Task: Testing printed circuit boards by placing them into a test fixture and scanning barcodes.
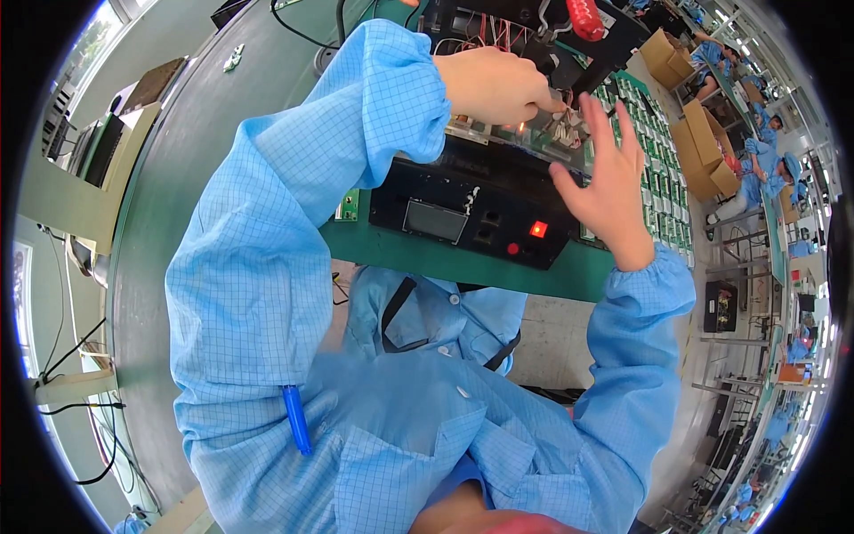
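Note:
My left hand (pixel 492 85) reaches across the top of a black test fixture (pixel 498 198). Its fingers are curled, with the index fingertip down among small parts and wires; whatever they may hold is hidden. Beside it, my right hand (pixel 608 182) is open over the fixture's right end, fingers spread and nothing in the palm. Between the hands lies a clear plastic plate (pixel 529 141). The fixture's front carries a small grey display (pixel 433 222) and a glowing red switch (pixel 538 230). A red-handled clamp (pixel 584 20) rises behind.
Rows of green circuit boards (pixel 665 191) cover the bench to the right. One board (pixel 348 206) lies left of the fixture, another (pixel 234 58) farther off on the green bench (pixel 178 214). Cardboard boxes (pixel 703 151) and people (pixel 769 173) in blue are beyond.

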Action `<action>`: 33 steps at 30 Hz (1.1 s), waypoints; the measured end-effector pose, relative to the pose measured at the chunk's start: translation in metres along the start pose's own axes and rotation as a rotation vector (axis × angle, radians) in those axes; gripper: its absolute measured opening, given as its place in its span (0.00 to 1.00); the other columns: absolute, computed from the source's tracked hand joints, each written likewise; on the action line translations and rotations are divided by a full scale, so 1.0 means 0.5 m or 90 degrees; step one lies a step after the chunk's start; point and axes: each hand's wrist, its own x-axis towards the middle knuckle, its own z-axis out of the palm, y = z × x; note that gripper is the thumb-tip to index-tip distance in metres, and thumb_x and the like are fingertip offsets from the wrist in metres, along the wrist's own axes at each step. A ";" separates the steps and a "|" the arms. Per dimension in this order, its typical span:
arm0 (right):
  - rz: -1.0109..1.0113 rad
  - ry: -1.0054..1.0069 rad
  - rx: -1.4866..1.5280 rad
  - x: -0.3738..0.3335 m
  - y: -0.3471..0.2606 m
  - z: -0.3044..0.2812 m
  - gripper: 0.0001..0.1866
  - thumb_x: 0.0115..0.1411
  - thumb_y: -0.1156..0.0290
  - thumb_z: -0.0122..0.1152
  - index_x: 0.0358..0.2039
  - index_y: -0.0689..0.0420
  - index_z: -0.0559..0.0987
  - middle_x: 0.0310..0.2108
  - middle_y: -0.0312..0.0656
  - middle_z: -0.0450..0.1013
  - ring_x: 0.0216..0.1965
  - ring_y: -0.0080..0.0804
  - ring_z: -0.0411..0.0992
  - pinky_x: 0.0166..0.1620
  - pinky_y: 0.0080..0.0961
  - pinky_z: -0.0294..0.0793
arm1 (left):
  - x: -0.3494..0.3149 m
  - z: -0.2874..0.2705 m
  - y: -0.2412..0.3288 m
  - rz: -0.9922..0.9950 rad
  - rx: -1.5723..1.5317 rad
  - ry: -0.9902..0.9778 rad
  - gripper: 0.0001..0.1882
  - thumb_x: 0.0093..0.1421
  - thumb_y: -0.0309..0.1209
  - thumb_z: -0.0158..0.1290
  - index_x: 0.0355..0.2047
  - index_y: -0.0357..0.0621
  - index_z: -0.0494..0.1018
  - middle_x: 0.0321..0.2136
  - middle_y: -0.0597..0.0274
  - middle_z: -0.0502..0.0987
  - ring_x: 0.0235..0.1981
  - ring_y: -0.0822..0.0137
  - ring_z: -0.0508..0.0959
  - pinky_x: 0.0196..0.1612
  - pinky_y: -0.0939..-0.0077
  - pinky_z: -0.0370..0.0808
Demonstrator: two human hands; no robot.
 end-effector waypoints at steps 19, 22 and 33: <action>0.002 0.051 0.025 -0.007 0.012 0.013 0.48 0.51 0.63 0.71 0.69 0.58 0.59 0.66 0.43 0.66 0.71 0.55 0.50 0.69 0.50 0.49 | -0.001 -0.006 -0.002 0.018 0.030 0.022 0.25 0.63 0.28 0.46 0.59 0.66 0.75 0.25 0.55 0.80 0.28 0.53 0.80 0.36 0.58 0.79; 0.021 -0.036 -0.030 -0.004 0.015 0.003 0.46 0.53 0.64 0.70 0.69 0.59 0.58 0.66 0.41 0.66 0.71 0.51 0.52 0.70 0.47 0.50 | 0.001 -0.009 0.010 0.043 0.015 0.007 0.24 0.61 0.32 0.49 0.59 0.56 0.74 0.32 0.51 0.82 0.32 0.49 0.83 0.38 0.55 0.81; 0.018 0.152 0.185 0.107 0.032 -0.068 0.10 0.63 0.73 0.60 0.45 0.57 0.82 0.34 0.39 0.84 0.35 0.25 0.79 0.41 0.25 0.75 | 0.033 0.123 0.194 -0.198 -0.086 0.372 0.23 0.52 0.33 0.58 0.43 0.26 0.70 0.16 0.50 0.78 0.19 0.53 0.82 0.22 0.60 0.77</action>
